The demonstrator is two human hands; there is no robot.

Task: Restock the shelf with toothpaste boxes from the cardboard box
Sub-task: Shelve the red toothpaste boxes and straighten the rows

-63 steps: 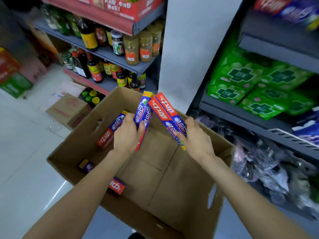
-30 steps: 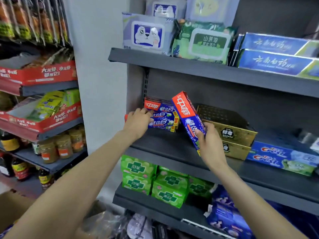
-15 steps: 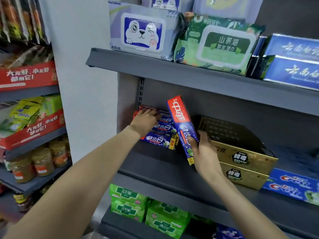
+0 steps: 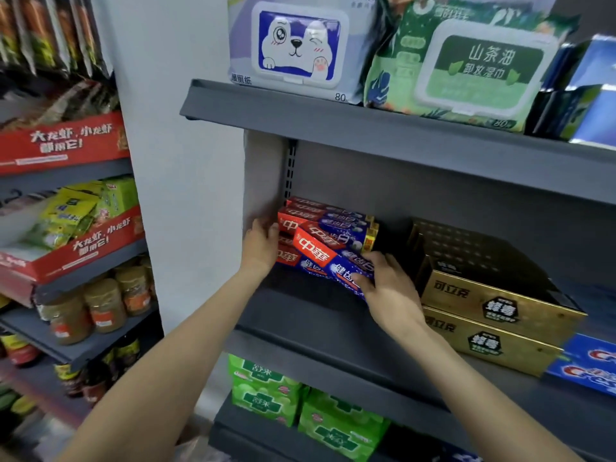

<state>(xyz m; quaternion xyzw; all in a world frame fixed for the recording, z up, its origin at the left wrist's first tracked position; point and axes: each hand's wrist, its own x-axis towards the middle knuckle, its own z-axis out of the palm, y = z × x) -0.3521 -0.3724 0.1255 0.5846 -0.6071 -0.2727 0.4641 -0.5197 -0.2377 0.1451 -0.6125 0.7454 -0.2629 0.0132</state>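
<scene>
both hands (image 4: 261, 246) on toothpaste boxes (image 4: 328, 253) — grey shelf (image 4: 320, 315)

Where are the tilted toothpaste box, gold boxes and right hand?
tilted toothpaste box (image 4: 315, 250): head view, red end of its face.
gold boxes (image 4: 466, 300): head view, front of the upper one.
right hand (image 4: 391, 295): head view, back of hand.

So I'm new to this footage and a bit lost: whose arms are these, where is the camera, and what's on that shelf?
The camera sits on a person's head, looking forward and down, so both arms are theirs. They are stocking a grey shelf. The left hand rests against the end of a stack of toothpaste boxes. The right hand grips a tilted toothpaste box, leaning on that stack. Beside them stand gold boxes; wet wipe packs sit above, green packs below.
</scene>
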